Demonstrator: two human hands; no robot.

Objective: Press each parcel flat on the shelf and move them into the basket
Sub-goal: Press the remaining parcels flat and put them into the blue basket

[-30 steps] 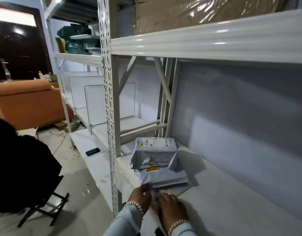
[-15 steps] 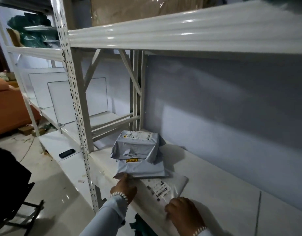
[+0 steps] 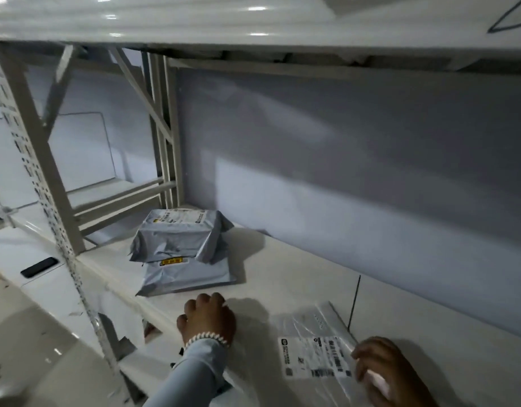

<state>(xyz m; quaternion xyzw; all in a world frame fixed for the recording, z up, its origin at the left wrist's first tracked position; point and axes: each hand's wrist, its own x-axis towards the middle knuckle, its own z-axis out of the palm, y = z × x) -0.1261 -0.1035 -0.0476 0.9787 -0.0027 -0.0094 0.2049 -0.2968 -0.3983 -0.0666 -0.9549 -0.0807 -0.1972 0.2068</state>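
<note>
The left hand (image 3: 208,320) rests knuckles-up on the shelf (image 3: 285,271) with its fingers curled under, holding nothing that shows. The right hand (image 3: 391,374), at about 4 o'clock from it, pinches the near right edge of a flat white parcel (image 3: 315,345) that lies label-up on the shelf board. At 11 o'clock from the left hand sit two grey parcels: a puffy one (image 3: 177,233) stacked on a flatter one (image 3: 188,277). The basket is not in view.

The white parcel looks ready for pressing. To do it well, I would open the left hand and lay its palm on the middle of the parcel, pushing from the centre outwards so trapped air escapes instead of bulging sideways. The right hand's pinch should steady the slick plastic against sliding, clear of the label. The puffy grey parcel will likely need firmer pressing.
</note>
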